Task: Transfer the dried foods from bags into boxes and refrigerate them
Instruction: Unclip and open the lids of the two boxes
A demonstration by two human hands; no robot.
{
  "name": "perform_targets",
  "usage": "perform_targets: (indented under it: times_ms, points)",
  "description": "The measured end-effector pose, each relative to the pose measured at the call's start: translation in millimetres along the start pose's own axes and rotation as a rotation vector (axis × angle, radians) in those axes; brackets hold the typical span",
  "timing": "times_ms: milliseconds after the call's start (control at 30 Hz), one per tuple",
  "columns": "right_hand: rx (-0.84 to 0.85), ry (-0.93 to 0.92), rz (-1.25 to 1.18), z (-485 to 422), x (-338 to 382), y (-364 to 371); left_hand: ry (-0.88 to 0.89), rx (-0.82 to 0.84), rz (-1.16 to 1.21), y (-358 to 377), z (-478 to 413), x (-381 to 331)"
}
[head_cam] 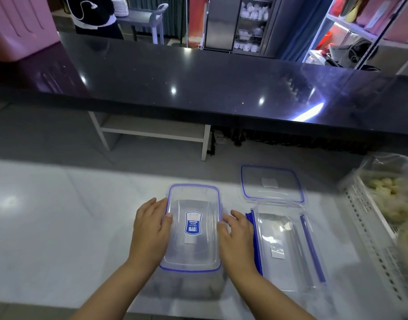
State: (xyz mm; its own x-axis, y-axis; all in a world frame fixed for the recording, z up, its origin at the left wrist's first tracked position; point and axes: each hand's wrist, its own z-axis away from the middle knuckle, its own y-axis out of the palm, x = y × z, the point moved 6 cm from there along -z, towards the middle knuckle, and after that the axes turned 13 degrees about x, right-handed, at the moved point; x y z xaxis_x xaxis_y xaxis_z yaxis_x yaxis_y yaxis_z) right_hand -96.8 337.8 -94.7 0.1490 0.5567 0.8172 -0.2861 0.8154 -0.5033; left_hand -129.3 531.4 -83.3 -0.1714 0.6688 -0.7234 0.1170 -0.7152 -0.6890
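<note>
A clear plastic box (191, 229) with a blue-edged lid and a blue label on top sits on the white counter (59, 227), and it serves as the reference for everything else. The left hand (150, 229) lies flat against its left long side, fingers loosely spread and touching the lid's rim, gripping nothing firmly. The right hand (236, 236) presses the box's right long side in the same way, fingers curved along the lid edge. Just right of the box, beyond the right hand, stands a second clear box (288, 252), uncovered, with blue clips along its sides. Its loose lid (271, 183) lies flat on the counter, behind and to the right of the first box. Further right, a white perforated basket (369, 218) holds clear bags of pale yellow dried food (388, 188). Behind the box runs a raised dark glossy countertop (198, 84).
</note>
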Motion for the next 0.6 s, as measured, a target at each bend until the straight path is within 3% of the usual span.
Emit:
perform_targets:
  times_ms: [133, 267, 333, 433, 533, 600]
  points:
    - [-0.047, -0.026, -0.092, 6.5, 16.0, -8.9, 0.034, -0.098, 0.204, -10.1, 1.5, -15.1]
    - [0.037, 0.004, -0.529, -1.4, 42.5, -22.7, 0.025, -0.113, 0.382, -26.3, -4.5, -33.7]
    - [0.081, -0.036, -0.611, -11.8, 62.8, -36.8, 0.056, -0.108, 0.441, -35.9, -14.4, -41.6]
    - [0.086, -0.187, -0.506, -29.6, 98.9, -61.5, -0.009, -0.045, 0.259, -34.5, -37.2, -28.1]
    - [0.044, -0.358, -0.398, -43.2, 127.2, -77.5, -0.099, 0.189, -0.087, -6.9, -46.5, -0.6]
    - [0.036, -0.437, -0.297, -49.7, 137.4, -78.7, -0.082, 0.257, -0.098, 5.8, -40.6, 8.0]
